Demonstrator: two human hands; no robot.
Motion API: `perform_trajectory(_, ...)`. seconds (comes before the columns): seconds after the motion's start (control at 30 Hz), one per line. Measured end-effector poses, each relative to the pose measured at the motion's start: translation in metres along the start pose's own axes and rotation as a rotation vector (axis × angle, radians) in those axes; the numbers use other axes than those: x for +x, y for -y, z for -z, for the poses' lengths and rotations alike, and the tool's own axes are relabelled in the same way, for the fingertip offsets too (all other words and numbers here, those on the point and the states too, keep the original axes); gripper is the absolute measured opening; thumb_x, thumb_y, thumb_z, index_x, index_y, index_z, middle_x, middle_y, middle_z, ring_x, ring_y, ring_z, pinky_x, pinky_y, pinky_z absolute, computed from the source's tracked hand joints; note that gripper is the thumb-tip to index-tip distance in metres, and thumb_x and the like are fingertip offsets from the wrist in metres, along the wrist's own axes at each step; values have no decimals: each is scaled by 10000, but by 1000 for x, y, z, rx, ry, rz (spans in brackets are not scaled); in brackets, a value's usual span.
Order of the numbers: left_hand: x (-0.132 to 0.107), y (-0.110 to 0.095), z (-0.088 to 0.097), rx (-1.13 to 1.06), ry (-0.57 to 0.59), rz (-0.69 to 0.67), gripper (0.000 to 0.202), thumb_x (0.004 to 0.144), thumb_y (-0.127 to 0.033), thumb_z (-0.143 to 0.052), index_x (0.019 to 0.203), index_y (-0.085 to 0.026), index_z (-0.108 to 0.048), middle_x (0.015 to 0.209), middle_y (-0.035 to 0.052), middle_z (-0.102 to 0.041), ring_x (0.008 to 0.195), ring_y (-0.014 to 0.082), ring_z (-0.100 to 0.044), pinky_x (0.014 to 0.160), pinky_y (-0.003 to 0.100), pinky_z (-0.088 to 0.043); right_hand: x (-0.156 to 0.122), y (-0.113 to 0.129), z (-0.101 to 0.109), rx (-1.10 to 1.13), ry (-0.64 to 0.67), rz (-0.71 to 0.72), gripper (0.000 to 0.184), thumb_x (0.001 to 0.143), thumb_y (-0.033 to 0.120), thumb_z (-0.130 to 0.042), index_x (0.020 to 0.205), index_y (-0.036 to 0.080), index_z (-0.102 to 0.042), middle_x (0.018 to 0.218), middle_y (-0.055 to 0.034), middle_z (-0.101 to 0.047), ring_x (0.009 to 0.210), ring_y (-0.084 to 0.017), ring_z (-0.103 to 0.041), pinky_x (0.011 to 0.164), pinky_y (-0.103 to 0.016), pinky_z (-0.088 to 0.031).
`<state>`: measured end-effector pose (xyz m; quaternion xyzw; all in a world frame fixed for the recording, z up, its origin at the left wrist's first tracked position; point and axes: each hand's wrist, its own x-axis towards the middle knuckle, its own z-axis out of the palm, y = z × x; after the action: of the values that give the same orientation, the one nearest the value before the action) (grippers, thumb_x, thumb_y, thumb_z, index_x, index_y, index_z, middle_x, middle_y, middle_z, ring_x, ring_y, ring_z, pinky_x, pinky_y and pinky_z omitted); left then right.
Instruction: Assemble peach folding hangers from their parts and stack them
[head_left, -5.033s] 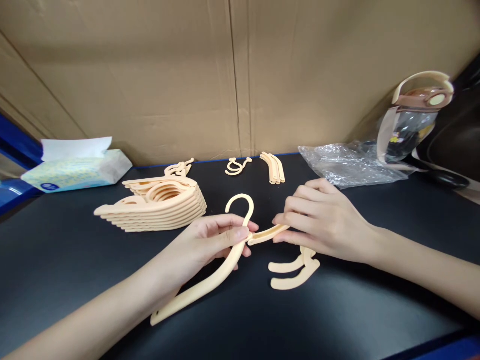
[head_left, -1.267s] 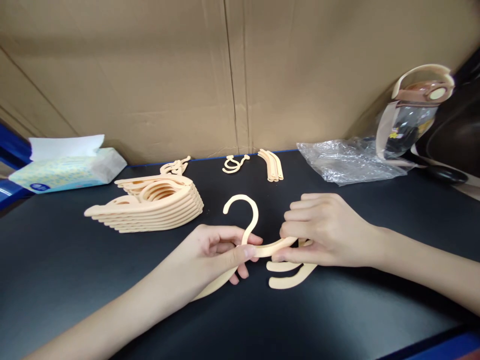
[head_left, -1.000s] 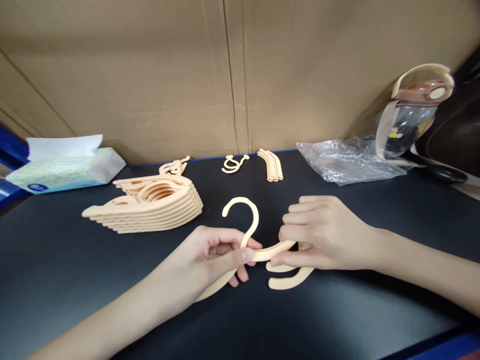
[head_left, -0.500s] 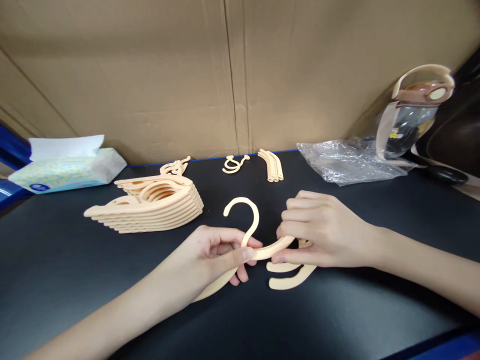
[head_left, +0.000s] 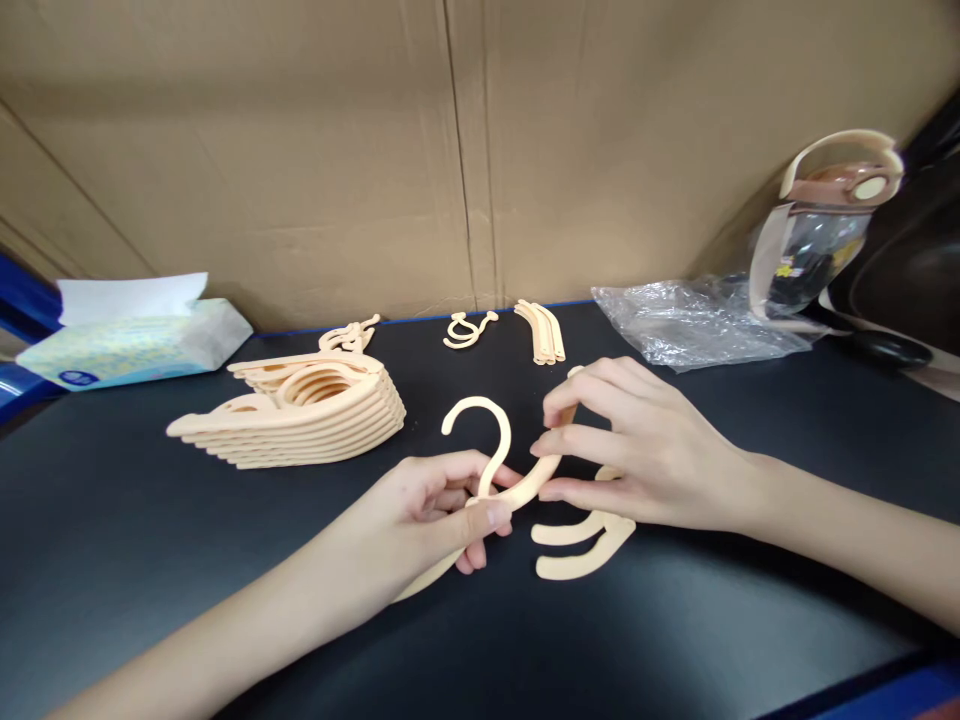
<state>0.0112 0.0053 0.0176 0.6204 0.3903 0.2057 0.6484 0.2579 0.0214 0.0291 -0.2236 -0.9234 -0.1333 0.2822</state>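
Observation:
My left hand (head_left: pixel 431 510) pinches a peach plastic hanger (head_left: pixel 487 450) at the base of its hook, with the left arm of the hanger running down under my palm. My right hand (head_left: pixel 626 450) grips the hanger's right arm piece (head_left: pixel 541 478), which is tilted up toward the hook. Two loose curved hanger parts (head_left: pixel 581 545) lie on the black table just below my right hand.
A stack of finished hangers (head_left: pixel 300 415) lies at the left. Small hooks (head_left: pixel 466 330) and curved strips (head_left: pixel 544 335) sit near the cardboard wall. A tissue pack (head_left: pixel 135 335) is far left. A clear plastic bag (head_left: pixel 697 325) and a bottle (head_left: pixel 821 235) are at the right.
My right hand has lifted and swung the hanger's right arm piece upward toward the hook. My left hand keeps its pinch at the hook base.

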Motion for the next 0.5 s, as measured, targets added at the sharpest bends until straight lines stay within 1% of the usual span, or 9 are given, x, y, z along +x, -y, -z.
perform_trajectory(0.1,-2,0,1,39,35,33,299,882,-378,-700,1099,-174,-671,720,-56,-556,609,78,-502,581,188,-461,0,1,-1,-17,1,18,291,1006,386,-564,906,155,-710,793,-40,-617,726,-174,-458,674,-305,-350)
perform_trajectory(0.17,-3,-2,1,62,65,35,271,895,-350,-687,1107,-183,-660,710,-70,-516,602,69,-463,574,176,-439,0,2,-2,6,15,43,304,1033,362,-517,940,145,-709,748,-21,-601,696,-165,-450,655,-302,-337)
perform_trajectory(0.27,-4,-8,0,95,115,16,213,920,-327,-654,1090,-199,-653,691,-86,-448,584,66,-385,552,164,-402,1,3,-2,46,28,63,287,1056,319,-473,1043,135,-694,781,-18,-634,710,-159,-476,653,-299,-337)
perform_trajectory(0.33,-6,-11,0,138,137,18,197,934,-345,-632,1071,-203,-647,689,-88,-407,588,75,-347,548,169,-392,2,3,-2,64,29,64,270,1054,304,-481,1111,127,-677,820,-23,-658,730,-159,-492,660,-300,-345)
perform_trajectory(0.5,-7,-14,0,260,149,13,205,944,-396,-606,994,-198,-621,690,-83,-404,604,90,-368,544,188,-370,1,2,-1,114,43,76,287,1028,304,-539,1207,110,-651,901,-45,-694,772,-175,-516,674,-318,-374)
